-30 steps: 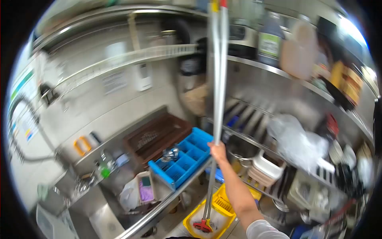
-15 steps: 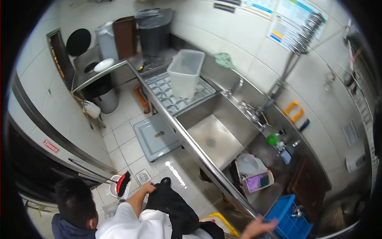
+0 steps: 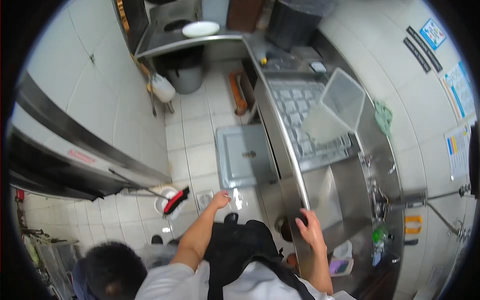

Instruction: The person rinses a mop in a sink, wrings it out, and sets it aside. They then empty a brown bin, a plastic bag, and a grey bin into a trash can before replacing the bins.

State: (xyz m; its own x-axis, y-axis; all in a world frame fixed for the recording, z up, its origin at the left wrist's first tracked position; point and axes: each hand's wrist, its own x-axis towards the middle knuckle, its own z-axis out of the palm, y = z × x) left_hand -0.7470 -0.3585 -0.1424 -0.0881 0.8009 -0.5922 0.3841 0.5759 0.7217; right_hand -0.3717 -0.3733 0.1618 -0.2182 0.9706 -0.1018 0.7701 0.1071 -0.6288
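Note:
My left hand [image 3: 220, 201] hangs over the tiled floor, fingers loosely bent and slightly apart, with nothing visible in it. Ahead of it, a grey plastic lid or tray [image 3: 245, 165] lies on the floor beneath the counter edge. My right hand [image 3: 311, 230] is open with the thumb spread, right by the front rail of the steel sink [image 3: 295, 162]. Beyond the sink basin, a clear plastic bin [image 3: 345, 102] sits tilted on a grey rack [image 3: 287, 107]. A small container with a purple sponge [image 3: 341, 266] stands beside my right forearm.
A person with dark hair [image 3: 112, 270] is low at my left. Near them, a red-and-black broom [image 3: 176, 200] leans by a white bucket. A grey trash can [image 3: 186, 77] stands under the far counter, which holds a white plate [image 3: 201, 29]. A green cloth [image 3: 383, 117] hangs at the wall.
My view has turned and moved toward the far counter. My right hand has come from beside the blue divided tray to the sink rail. My left hand has moved off my dark apron, out over the floor.

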